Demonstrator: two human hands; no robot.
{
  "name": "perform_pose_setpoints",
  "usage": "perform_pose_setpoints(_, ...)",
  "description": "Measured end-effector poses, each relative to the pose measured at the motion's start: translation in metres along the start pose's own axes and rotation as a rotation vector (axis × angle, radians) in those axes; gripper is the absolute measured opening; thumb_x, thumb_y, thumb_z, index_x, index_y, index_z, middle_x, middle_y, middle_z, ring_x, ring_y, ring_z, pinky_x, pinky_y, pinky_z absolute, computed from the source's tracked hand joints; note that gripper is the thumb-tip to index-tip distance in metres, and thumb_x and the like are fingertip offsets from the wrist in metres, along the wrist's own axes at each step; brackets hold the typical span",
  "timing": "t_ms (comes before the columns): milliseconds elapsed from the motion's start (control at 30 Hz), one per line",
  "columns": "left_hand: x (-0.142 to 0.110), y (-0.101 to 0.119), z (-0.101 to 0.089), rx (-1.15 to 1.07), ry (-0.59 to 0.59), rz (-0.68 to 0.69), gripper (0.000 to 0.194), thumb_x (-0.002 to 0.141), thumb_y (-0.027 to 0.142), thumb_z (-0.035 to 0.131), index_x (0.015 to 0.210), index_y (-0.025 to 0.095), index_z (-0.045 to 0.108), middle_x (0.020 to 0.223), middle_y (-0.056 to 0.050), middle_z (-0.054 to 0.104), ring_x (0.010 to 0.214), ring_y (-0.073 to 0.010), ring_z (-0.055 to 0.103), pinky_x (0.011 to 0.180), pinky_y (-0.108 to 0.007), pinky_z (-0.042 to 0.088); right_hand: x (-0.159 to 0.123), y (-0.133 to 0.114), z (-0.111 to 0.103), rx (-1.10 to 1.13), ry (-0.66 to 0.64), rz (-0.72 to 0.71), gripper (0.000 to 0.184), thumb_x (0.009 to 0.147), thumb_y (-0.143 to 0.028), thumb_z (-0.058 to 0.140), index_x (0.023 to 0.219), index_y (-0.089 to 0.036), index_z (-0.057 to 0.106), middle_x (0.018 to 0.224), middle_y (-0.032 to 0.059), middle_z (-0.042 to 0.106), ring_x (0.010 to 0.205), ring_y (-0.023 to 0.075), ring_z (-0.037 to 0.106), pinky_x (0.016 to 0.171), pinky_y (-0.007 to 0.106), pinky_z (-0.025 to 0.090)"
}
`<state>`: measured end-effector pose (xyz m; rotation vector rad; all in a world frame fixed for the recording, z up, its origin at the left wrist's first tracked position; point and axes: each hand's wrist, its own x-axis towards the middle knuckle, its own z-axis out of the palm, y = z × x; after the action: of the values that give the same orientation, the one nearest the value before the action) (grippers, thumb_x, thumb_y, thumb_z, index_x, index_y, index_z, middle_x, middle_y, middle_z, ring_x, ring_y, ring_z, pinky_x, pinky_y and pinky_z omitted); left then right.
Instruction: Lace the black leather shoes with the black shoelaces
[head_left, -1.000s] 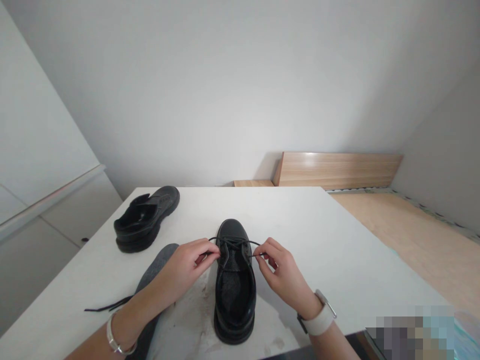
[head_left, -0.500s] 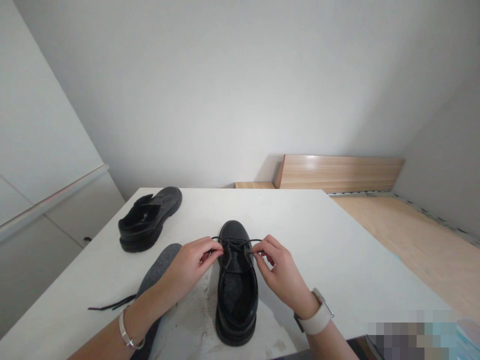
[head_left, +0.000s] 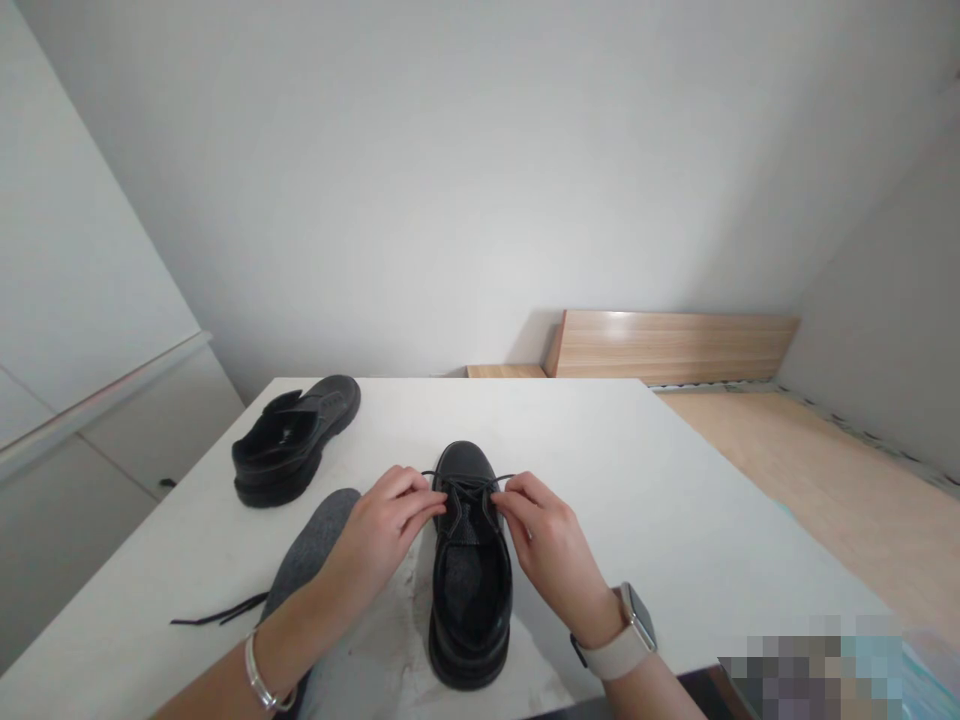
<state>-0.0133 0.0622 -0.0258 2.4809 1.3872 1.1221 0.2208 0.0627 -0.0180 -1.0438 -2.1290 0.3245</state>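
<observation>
A black lace-up shoe [head_left: 469,650] stands upright on the white table, its toe pointing away from me and its collar toward me. A thin black shoelace [head_left: 474,484] crosses near the top of its throat, and its two sides arc outward. At the left eyelet flap, my left hand [head_left: 390,520] pinches the lace between thumb and fingers. My right hand [head_left: 551,535] pinches the lace's other side at the right flap. The fingers hide the lace ends. Partly under my left forearm lies a grey insole [head_left: 319,530].
A second black shoe [head_left: 296,440], without visible lacing, sits at the table's far left. A loose black lace [head_left: 217,612] lies left of the insole. Beyond the white table [head_left: 637,480] are a wooden headboard [head_left: 675,345] and a bed base. A blurred-out patch covers the bottom right corner.
Both hands have drawn in closer to the shoe's eyelet flaps, with fingertips now against them. My right wrist has turned, showing more of the watch face. The view has shifted slightly.
</observation>
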Motion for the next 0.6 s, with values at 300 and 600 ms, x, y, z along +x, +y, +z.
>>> perform_pose_setpoints(300, -0.004, 0.027, -0.002, 0.097, -0.064, 0.024, 0.024, 0.102, 0.03, 0.048, 0.115, 0.015, 0.062, 0.095, -0.007, 0.069, 0.087, -0.0222, 0.068, 0.078, -0.036, 0.057, -0.003, -0.024, -0.007, -0.013, -0.086, 0.014, 0.032, 0.1, -0.018, 0.05, 0.13, -0.019, 0.058, 0.107, 0.0106, 0.063, 0.094, 0.0246, 0.062, 0.083, 0.042, 0.057)
perform_pose_setpoints(600, 0.01, 0.045, -0.009, 0.289, -0.323, -0.061, 0.035, 0.086, 0.002, 0.045, 0.111, 0.014, 0.066, 0.093, -0.009, 0.064, 0.09, -0.0277, 0.063, 0.08, -0.046, 0.059, 0.009, -0.042, -0.008, -0.312, -0.286, 0.11, 0.036, 0.081, 0.007, 0.048, 0.104, -0.016, 0.064, 0.11, 0.0118, 0.055, 0.098, 0.0273, 0.058, 0.079, 0.042, 0.06)
